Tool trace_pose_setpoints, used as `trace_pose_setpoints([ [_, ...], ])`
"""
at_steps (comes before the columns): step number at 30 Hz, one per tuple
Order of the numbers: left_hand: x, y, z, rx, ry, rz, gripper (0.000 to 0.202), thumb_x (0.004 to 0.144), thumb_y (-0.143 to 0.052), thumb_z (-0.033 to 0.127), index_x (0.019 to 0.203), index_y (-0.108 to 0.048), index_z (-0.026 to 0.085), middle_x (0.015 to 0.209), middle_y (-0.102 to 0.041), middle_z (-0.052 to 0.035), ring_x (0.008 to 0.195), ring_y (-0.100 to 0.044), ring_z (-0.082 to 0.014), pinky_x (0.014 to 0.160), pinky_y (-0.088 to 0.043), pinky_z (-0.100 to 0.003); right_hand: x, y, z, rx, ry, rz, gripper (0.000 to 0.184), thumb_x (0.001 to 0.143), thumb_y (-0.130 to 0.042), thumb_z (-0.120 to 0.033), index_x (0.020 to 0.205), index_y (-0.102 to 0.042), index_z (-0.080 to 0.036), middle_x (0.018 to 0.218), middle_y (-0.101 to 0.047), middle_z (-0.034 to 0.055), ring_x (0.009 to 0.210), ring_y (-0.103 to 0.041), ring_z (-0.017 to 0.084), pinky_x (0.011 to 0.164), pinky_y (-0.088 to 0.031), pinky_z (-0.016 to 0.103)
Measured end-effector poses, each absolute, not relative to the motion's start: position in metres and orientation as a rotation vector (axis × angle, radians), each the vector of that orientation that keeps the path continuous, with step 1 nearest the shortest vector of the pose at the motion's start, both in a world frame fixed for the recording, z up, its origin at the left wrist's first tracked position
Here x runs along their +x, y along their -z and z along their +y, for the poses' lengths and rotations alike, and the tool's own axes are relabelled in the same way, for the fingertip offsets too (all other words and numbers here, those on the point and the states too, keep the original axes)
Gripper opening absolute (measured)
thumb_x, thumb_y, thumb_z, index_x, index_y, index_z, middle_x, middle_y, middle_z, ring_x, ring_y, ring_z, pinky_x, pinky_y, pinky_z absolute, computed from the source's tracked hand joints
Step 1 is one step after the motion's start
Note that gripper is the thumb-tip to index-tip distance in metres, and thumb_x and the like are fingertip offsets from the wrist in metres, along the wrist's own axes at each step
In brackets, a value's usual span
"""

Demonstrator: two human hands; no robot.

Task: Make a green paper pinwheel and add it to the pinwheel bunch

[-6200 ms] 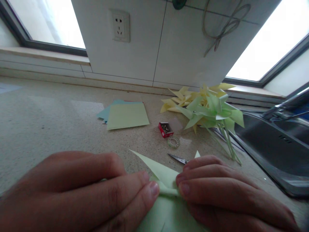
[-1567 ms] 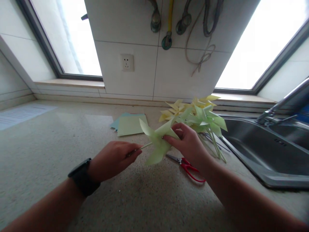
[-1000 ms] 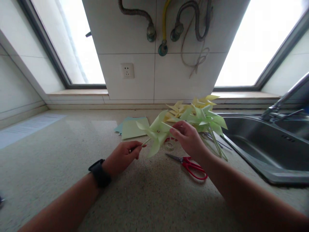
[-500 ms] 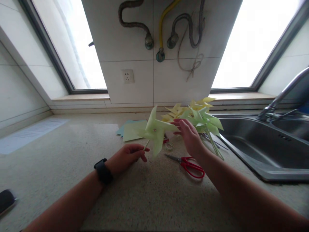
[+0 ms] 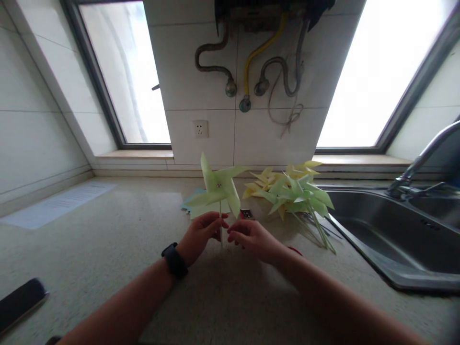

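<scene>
A pale green paper pinwheel (image 5: 215, 191) stands upright on a thin white stick, its blades above my hands. My left hand (image 5: 203, 235), with a black watch on the wrist, is closed around the stick just below the blades. Just right of the stick is my right hand (image 5: 253, 238), its fingers loosely bent and a little apart from it; I see nothing in them. Green paper sheets (image 5: 201, 209) lie behind the pinwheel, partly hidden. Red-handled scissors (image 5: 295, 250) are mostly covered by my right forearm.
Several green pinwheels (image 5: 302, 194) and yellow pinwheels (image 5: 264, 179) lie at the back right, beside the steel sink (image 5: 362, 215). A printed sheet (image 5: 61, 203) lies at the left. A dark phone-like object (image 5: 21, 299) rests at the near left edge.
My right hand has left the pinwheel's blade and come down left beside the stick. The pinwheel has turned and now stands more upright in my left hand. The view has tilted upward.
</scene>
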State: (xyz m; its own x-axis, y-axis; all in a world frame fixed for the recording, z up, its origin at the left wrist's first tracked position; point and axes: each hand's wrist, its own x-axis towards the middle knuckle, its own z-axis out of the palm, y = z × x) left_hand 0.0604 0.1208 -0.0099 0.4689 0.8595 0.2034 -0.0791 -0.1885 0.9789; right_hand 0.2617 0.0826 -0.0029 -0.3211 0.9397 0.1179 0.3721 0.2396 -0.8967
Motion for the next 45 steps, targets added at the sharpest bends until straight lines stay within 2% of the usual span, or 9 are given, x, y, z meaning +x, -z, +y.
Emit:
trace_pose_setpoints([
  [5, 0.063, 0.013, 0.121, 1.502, -1.032, 0.697, 0.030, 0.099, -0.063, 0.036, 0.120, -0.063, 0.015, 0.112, -0.067, -0.0077, 0.090, -0.068, -0.0198, 0.078, -0.059, -0.038, 0.253, 0.008, 0.079, -1.235, -1.013, -1.966, 0.022, 0.097, -0.065, -0.035, 0.102, -0.067, -0.015, 0.098, -0.069, 0.0033, 0.086, -0.068, 0.017, 0.079, -0.058, 0.036],
  [19, 0.063, 0.022, 0.130, 1.603, -1.018, 0.728, 0.032, 0.099, -0.062, 0.037, 0.122, -0.062, 0.016, 0.117, -0.067, -0.0090, 0.096, -0.068, -0.0218, 0.082, -0.059, -0.041, 0.252, 0.022, 0.089, -1.310, -0.811, -2.077, 0.024, 0.098, -0.063, -0.037, 0.106, -0.067, -0.015, 0.102, -0.069, 0.0044, 0.087, -0.068, 0.017, 0.078, -0.059, 0.036],
  [27, 0.055, 0.022, 0.137, 1.840, -0.880, 0.802, 0.033, 0.098, -0.064, 0.034, 0.125, -0.061, 0.016, 0.123, -0.065, -0.0099, 0.102, -0.067, -0.0234, 0.085, -0.059, -0.043, 0.252, 0.018, 0.083, -1.378, -0.579, -2.069, 0.024, 0.098, -0.063, -0.038, 0.105, -0.067, -0.014, 0.100, -0.068, 0.0035, 0.083, -0.067, 0.016, 0.074, -0.058, 0.033],
  [36, 0.048, 0.022, 0.135, 2.074, -0.736, 0.893, 0.033, 0.098, -0.064, 0.035, 0.125, -0.062, 0.016, 0.124, -0.065, -0.0100, 0.104, -0.067, -0.0243, 0.088, -0.058, -0.045, 0.288, 0.003, 0.061, -1.501, -0.283, -1.845, 0.026, 0.098, -0.062, -0.037, 0.111, -0.065, -0.015, 0.105, -0.068, 0.0051, 0.087, -0.067, 0.017, 0.077, -0.059, 0.036],
  [45, 0.044, 0.019, 0.128, 2.092, -0.698, 0.893, 0.031, 0.099, -0.063, 0.036, 0.123, -0.063, 0.016, 0.123, -0.065, -0.0096, 0.103, -0.067, -0.0241, 0.088, -0.058, -0.045, 0.397, -0.005, 0.031, -1.742, 0.056, -1.381, 0.029, 0.099, -0.061, -0.039, 0.116, -0.064, -0.016, 0.112, -0.067, 0.0068, 0.093, -0.067, 0.019, 0.082, -0.058, 0.039],
])
